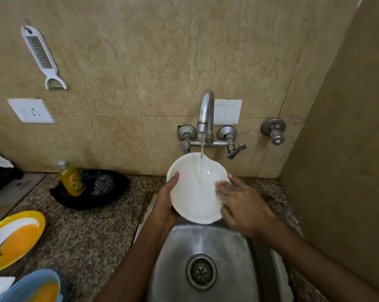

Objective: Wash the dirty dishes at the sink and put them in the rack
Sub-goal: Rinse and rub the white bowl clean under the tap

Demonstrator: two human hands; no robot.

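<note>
while water runs, left hand (pixel 165 203) grips white bowl (pixel 195 192); right hand (pixel 243 203) rubs inside.

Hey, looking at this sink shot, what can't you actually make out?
Head view only:
- Dish rack: not in view.
- Blue bowl and yellow plate: cut off by the left and bottom edges.
- Left hand: fingers hidden behind the white bowl.
- Soap bottle: label too blurred to read.
- Dark items at the far left: cut off, unidentifiable.
</note>
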